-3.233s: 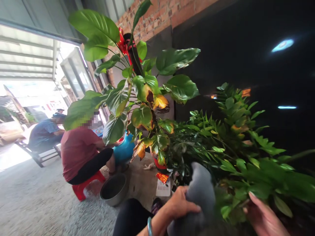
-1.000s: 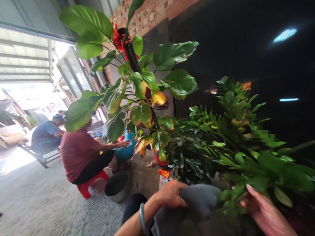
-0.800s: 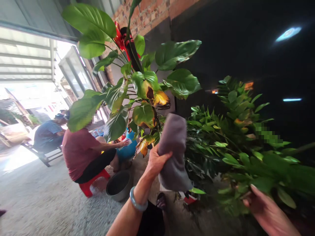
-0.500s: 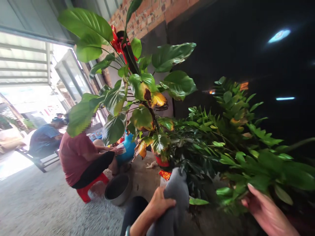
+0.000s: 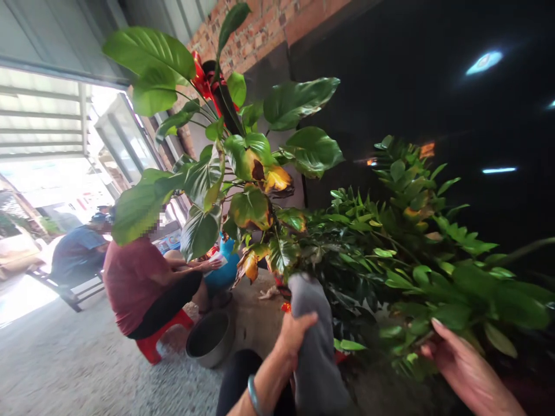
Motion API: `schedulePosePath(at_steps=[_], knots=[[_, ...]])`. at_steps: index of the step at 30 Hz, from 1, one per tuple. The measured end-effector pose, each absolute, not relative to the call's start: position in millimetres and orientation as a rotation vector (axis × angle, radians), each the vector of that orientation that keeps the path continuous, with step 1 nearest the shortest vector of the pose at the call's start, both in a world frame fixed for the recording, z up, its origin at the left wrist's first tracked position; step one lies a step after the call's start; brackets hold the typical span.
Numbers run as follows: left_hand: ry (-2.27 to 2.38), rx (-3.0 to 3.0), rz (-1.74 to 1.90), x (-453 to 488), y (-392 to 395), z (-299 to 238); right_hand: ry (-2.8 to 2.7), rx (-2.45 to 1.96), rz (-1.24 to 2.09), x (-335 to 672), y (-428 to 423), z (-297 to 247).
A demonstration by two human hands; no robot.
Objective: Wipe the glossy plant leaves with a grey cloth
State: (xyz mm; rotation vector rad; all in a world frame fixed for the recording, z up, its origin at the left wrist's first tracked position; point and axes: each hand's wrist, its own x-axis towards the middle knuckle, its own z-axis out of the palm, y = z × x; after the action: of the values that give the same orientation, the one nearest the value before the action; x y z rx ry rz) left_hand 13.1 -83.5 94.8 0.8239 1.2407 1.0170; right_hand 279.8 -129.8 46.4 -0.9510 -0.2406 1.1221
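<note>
Our left hand [image 5: 295, 338] was closed in a fist-like grip around a grey cloth [image 5: 314, 341], with the cloth standing upright against the lower foliage of the small-leaved plant [image 5: 403, 260]. Our right hand [image 5: 466, 370] was loosely curled, fingers [image 5: 442, 335] together, under a leafy stem at the plant's near edge; we could not tell whether it pinched the stem or only propped it.

Behind the cloth stood a taller large-leaved plant [image 5: 243, 162] with yellowed, brown-edged leaves [image 5: 275, 179] and a red bow [image 5: 202, 72] at the top of its support pole. On the gravel floor, a metal basin [image 5: 210, 338] lay near our knee, and a person in a red shirt [image 5: 134, 283] sat on a low red stool [image 5: 154, 344] beside a blue container [image 5: 225, 268].

Hazards, as we judged them:
- Too firm a stroke of the cloth could tear or snap a leaflet, since the stems looked thin.
- If the supporting hand slipped, the stem could spring back out of the cloth.
- A wide swing of the left arm could strike the damaged leaves close above and knock them loose.
</note>
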Motion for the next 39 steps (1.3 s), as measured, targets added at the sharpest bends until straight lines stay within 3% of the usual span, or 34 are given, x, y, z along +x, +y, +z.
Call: schedulePosePath(at_steps=[4, 11, 15, 19, 22, 26, 28, 32, 35, 39], knots=[[1.134, 0.701, 0.948, -1.5, -122.8, 83.3, -0.168, -0.971, 1.16, 284.0, -134.0, 50.2], [1.061, 0.697, 1.567, 8.7, -58.3, 183.4, -0.23, -0.952, 1.141, 280.7, -130.5, 49.2], [1.232, 0.687, 1.109, 20.5, -68.4, 128.4, -0.242, -0.939, 1.151, 276.6, -131.2, 50.9], [0.962, 0.804, 0.767, 15.4, -122.4, 68.5, -0.235, -0.951, 1.154, 279.0, -134.1, 54.1], [0.912, 0.819, 0.859, 9.1, -127.8, 90.9, -0.193, -0.958, 1.156, 280.8, -136.2, 57.3], [1.035, 0.774, 1.266, 9.8, -80.3, 155.2, -0.141, -0.917, 1.148, 278.3, -136.2, 61.5], [1.089, 0.721, 1.356, 16.5, -63.0, 161.5, -0.154, -0.911, 1.152, 276.8, -135.2, 61.3], [1.196, 0.772, 1.03, 36.5, -82.3, 111.3, -0.222, -0.915, 1.157, 277.5, -134.2, 55.0], [1.011, 0.867, 0.822, 49.8, -112.2, 83.5, -0.232, -0.939, 1.166, 280.4, -134.7, 50.0], [1.014, 1.028, 0.968, 62.9, -97.1, 128.1, -0.196, -0.944, 1.155, 282.0, -136.0, 51.3]])
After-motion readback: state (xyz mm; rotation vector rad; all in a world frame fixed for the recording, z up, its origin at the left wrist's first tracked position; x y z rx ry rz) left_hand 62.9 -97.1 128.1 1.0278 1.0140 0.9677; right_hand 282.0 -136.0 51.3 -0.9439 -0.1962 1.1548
